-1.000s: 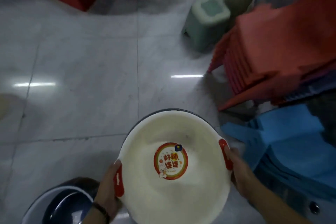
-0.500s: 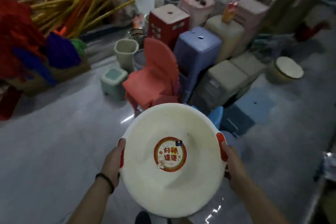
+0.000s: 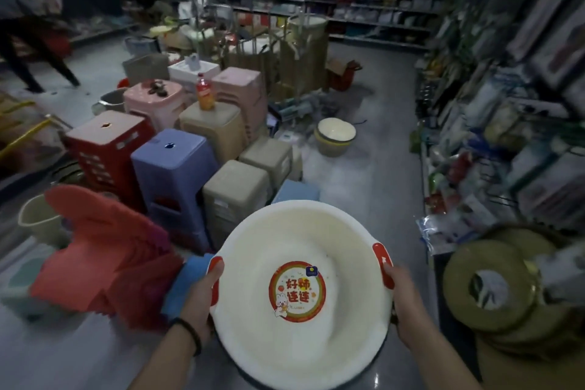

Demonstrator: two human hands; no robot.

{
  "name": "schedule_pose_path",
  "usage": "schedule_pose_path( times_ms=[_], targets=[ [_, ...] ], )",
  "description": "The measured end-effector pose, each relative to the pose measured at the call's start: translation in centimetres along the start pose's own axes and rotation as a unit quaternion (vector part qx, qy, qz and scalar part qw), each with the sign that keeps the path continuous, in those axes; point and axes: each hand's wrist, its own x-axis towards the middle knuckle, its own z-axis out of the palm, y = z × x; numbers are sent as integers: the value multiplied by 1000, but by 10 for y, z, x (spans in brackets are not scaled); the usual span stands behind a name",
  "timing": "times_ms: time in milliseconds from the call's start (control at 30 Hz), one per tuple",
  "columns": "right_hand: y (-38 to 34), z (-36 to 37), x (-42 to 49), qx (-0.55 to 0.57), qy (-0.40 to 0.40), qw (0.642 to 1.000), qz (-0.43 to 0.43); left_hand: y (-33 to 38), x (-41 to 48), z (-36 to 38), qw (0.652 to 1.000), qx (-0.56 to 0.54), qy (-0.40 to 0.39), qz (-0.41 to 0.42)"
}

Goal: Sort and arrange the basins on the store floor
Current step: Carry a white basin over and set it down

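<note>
A white basin (image 3: 300,237) with red handles and a round red sticker inside is held up in front of me at the bottom middle. My left hand (image 3: 199,301) grips its left red handle and my right hand (image 3: 403,301) grips its right one. Further down the aisle a small stack of cream basins (image 3: 335,136) stands on the floor.
Stacks of plastic stools, among them a red stack (image 3: 104,149), a purple stack (image 3: 172,174) and beige stools (image 3: 234,196), crowd the left. Coral chairs (image 3: 101,250) stand at the near left. Shelves (image 3: 506,104) line the right, with olive round items (image 3: 493,288) at the near right. A strip of floor (image 3: 364,187) runs ahead.
My view has lifted from the floor to the aisle and swung right. The basin stays gripped in both hands, carried away from the dark basins on the floor.
</note>
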Motion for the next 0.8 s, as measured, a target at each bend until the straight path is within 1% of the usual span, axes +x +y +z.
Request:
schedule_pose_path(
  times_ms=[133,233,300,367,533,700,800],
  targets=[
    [-32,-76,88,35,17,999,-6,-5,23,112,999,16,-34,4],
    [-64,-116,138,69,26,997,3,-3,41,182,999,31,-19,17],
    [-98,-129,156,97,51,994,15,4,60,224,999,33,-24,9],
    [-123,-142,189,121,50,991,21,12,84,266,999,37,-37,-5],
    [-185,-159,295,125,92,987,29,38,169,378,996,37,-77,2],
    [-261,-171,395,121,152,980,31,80,272,489,989,71,-126,-42],
    [-305,-175,456,129,162,978,33,106,326,551,986,81,-138,-34]
  ],
)
